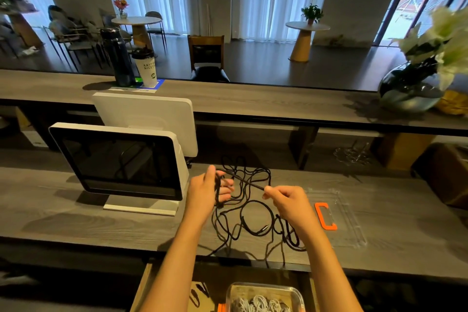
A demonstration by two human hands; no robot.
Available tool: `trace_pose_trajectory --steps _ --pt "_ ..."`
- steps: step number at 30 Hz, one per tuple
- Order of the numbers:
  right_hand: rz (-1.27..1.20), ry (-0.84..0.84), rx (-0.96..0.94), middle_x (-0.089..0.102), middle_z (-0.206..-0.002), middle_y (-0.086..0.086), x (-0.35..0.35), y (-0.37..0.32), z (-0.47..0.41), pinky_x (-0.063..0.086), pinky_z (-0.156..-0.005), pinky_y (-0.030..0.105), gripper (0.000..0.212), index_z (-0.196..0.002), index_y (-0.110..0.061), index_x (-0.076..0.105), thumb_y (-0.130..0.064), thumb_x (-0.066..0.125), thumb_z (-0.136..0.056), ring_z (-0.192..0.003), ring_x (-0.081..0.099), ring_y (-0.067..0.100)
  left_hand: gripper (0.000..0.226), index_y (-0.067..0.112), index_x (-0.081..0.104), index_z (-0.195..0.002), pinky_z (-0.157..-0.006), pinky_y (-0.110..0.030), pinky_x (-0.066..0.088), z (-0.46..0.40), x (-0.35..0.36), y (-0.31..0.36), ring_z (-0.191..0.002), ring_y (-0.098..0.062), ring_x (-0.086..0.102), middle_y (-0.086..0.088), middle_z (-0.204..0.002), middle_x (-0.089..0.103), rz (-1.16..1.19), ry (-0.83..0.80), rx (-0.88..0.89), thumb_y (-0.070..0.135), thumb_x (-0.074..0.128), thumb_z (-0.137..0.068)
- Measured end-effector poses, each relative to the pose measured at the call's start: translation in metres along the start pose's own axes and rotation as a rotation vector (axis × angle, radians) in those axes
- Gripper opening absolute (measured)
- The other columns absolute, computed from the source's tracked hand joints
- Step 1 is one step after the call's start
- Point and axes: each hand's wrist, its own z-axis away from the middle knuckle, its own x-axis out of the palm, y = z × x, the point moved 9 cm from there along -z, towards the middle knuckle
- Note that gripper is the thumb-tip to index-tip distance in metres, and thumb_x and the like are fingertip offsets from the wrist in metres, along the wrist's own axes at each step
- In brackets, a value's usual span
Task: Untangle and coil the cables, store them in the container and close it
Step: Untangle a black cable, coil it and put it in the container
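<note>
Cables (249, 213) lie on the desk (76, 223), monitor (119, 162) left, lid (336, 218) right.

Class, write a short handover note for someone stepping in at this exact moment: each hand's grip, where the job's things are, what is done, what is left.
Left hand: black cable wound in loops around it.
Right hand: pinch grip on the cable's taut stretch, near the left hand.
Most of the cable lies tangled on the counter, some strands hanging over its front edge.
Clear lid with orange clip lies flat right of the tangle.
Container, below the counter's edge, is open and holds pale coiled cables.
Done: coiling started.
Left: finish untangling and coiling, put the coil in the container, close it.
</note>
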Motion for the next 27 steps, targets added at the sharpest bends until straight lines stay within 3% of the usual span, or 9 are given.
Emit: trace_pose_trajectory --steps 2,4,7,9,12,14,18,22,27 --pt "0.025 -0.095 -0.003 0.051 -0.055 -0.002 0.010 -0.002 0.001 0.039 -0.051 0.019 0.026 -0.076 -0.018 0.075 -0.034 0.065 -0.094 -0.052 0.045 0.008 0.048 0.005 0.063 -0.120 -0.084 -0.041 0.059 -0.002 0.001 -0.004 -0.095 -0.027 0.074 -0.012 -0.098 0.076 0.439 0.003 -0.065 0.041 0.033 -0.107" --pt "0.032 -0.164 -0.020 0.058 -0.060 -0.002 0.017 -0.004 0.004 0.044 -0.060 0.022 0.025 -0.074 -0.017 0.072 -0.032 0.066 -0.093 -0.058 0.053 0.010 0.050 0.006 0.062 -0.117 -0.089 -0.045 0.054 -0.004 0.003 -0.001 -0.097 -0.026 0.073 -0.009 -0.097 0.075 0.848 -0.027 -0.116 0.044 0.030 -0.107" --pt "0.042 -0.250 -0.056 0.065 -0.067 -0.004 0.022 -0.006 0.006 0.049 -0.073 0.025 0.020 -0.075 -0.018 0.071 -0.025 0.066 -0.093 -0.068 0.062 0.009 0.045 0.010 0.063 -0.099 -0.073 -0.035 0.056 -0.003 -0.005 0.006 -0.065 -0.015 0.067 -0.002 -0.075 0.061 1.115 -0.002 -0.125 0.045 0.035 -0.106" --pt "0.051 -0.312 -0.072 0.062 -0.069 -0.005 0.026 -0.006 0.010 0.047 -0.071 0.027 0.017 -0.079 -0.020 0.071 -0.023 0.065 -0.094 -0.068 0.058 0.010 0.043 0.012 0.061 -0.093 -0.059 -0.028 0.048 -0.003 -0.016 0.007 -0.055 -0.011 0.053 0.001 -0.069 0.053 0.935 0.059 -0.077 0.045 0.036 -0.106" --pt "0.094 -0.360 -0.120 0.065 -0.077 0.006 0.030 -0.008 0.013 0.044 -0.069 0.038 0.016 -0.088 -0.028 0.075 -0.028 0.061 -0.097 -0.071 0.054 0.030 0.039 0.010 0.062 -0.093 -0.052 -0.028 0.047 0.001 -0.035 0.019 -0.054 -0.013 0.051 -0.002 -0.067 0.054 0.284 0.226 0.119 0.037 0.038 -0.107" --pt "0.154 -0.400 -0.157 0.069 -0.085 0.009 0.034 -0.013 0.016 0.049 -0.071 0.045 0.017 -0.093 -0.034 0.075 -0.031 0.059 -0.097 -0.079 0.058 0.037 0.037 0.012 0.064 -0.092 -0.051 -0.026 0.047 0.003 -0.029 0.031 -0.055 -0.011 0.053 -0.002 -0.068 0.056 -0.118 0.239 0.232 0.035 0.040 -0.106" --pt "0.170 -0.382 -0.264 0.069 -0.080 0.000 0.034 -0.032 0.019 0.048 -0.071 0.034 0.020 -0.092 -0.035 0.075 -0.028 0.058 -0.099 -0.074 0.060 0.020 0.038 0.016 0.063 -0.092 -0.061 -0.031 0.048 0.003 0.006 0.028 -0.067 -0.013 0.057 -0.001 -0.074 0.059 -0.654 0.099 0.311 0.043 0.040 -0.104" --pt "0.090 -0.337 -0.312 0.067 -0.080 0.011 0.030 -0.040 0.017 0.047 -0.070 0.041 0.022 -0.090 -0.031 0.074 -0.026 0.055 -0.099 -0.077 0.059 0.033 0.054 0.019 0.065 -0.089 -0.075 -0.037 0.050 0.001 0.037 0.006 -0.076 -0.019 0.062 0.000 -0.075 0.063 -0.815 -0.156 0.234 0.058 0.030 -0.101" --pt "-0.034 -0.240 -0.287 0.072 -0.081 0.009 0.020 -0.037 0.012 0.052 -0.078 0.029 0.026 -0.086 -0.007 0.074 -0.017 0.054 -0.099 -0.081 0.067 0.021 0.071 0.021 0.071 -0.089 -0.083 -0.034 0.048 0.021 0.061 -0.011 -0.072 -0.013 0.062 0.003 -0.071 0.064 -0.734 -0.475 0.103 0.066 0.015 -0.098"
